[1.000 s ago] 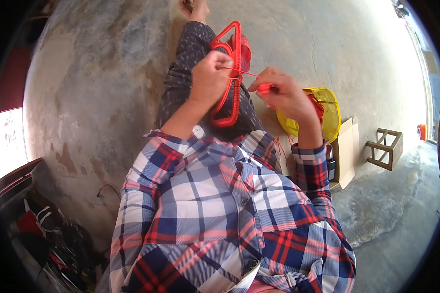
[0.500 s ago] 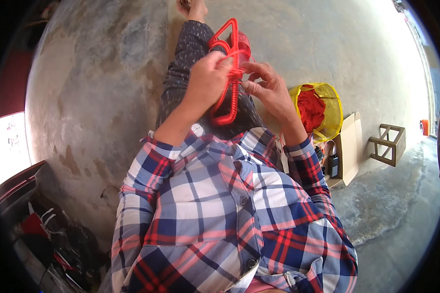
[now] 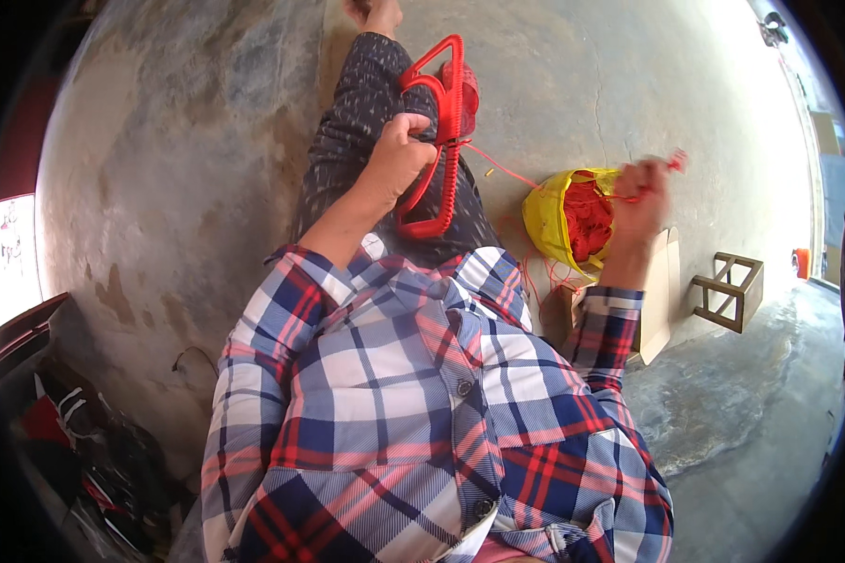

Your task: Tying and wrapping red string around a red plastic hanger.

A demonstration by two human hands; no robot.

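My left hand (image 3: 399, 150) grips the side bar of a long red plastic frame loom (image 3: 438, 141) that rests upright along my outstretched leg. Red knitted fabric (image 3: 466, 89) bunches at the loom's far end. My right hand (image 3: 640, 202), blurred with motion, is raised out to the right and pinches a small red tool (image 3: 674, 161). A taut red yarn strand (image 3: 512, 171) runs from the loom toward that hand. Under my right hand sits a yellow bag (image 3: 546, 218) stuffed with red yarn (image 3: 587, 218).
I sit on a worn concrete floor (image 3: 197, 188). A cardboard box (image 3: 662, 291) stands beside the yellow bag, and a small wooden stool frame (image 3: 728, 291) lies further right. Dark bags and clutter (image 3: 75, 441) fill the lower left. My bare foot (image 3: 376, 14) shows at the top.
My right hand has swung away from the loom out to the right above the yellow bag, drawing the red strand tight. My left hand keeps its hold on the loom.
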